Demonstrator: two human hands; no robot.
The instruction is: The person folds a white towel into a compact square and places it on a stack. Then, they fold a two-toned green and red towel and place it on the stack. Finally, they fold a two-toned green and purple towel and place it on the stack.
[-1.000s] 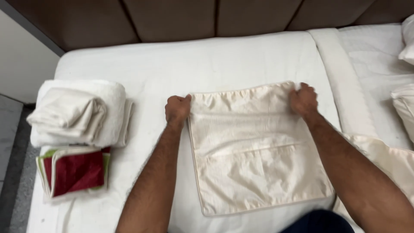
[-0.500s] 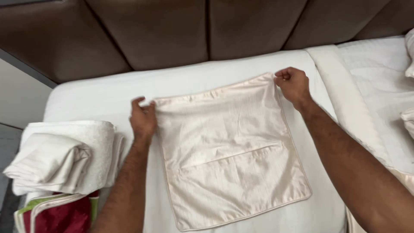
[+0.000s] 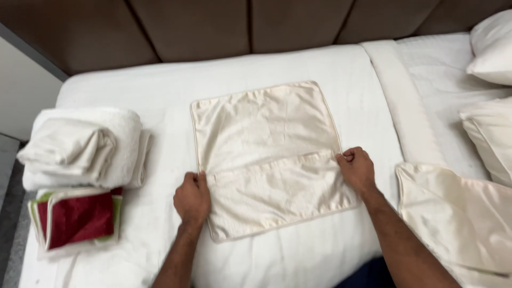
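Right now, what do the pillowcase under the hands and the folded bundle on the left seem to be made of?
The pillowcase, gripped at its sides by the left hand and right hand, looks like cream satin, perhaps silk or polyester: it has a soft sheen and fine creases. The folded bundle looks like white terry towelling wrapped around smoother cloth: its surface is matt and thick.

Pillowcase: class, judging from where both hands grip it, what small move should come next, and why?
Probably fold the near half away over the far half: the left hand and right hand pinch the pillowcase at mid-height, lying flat.
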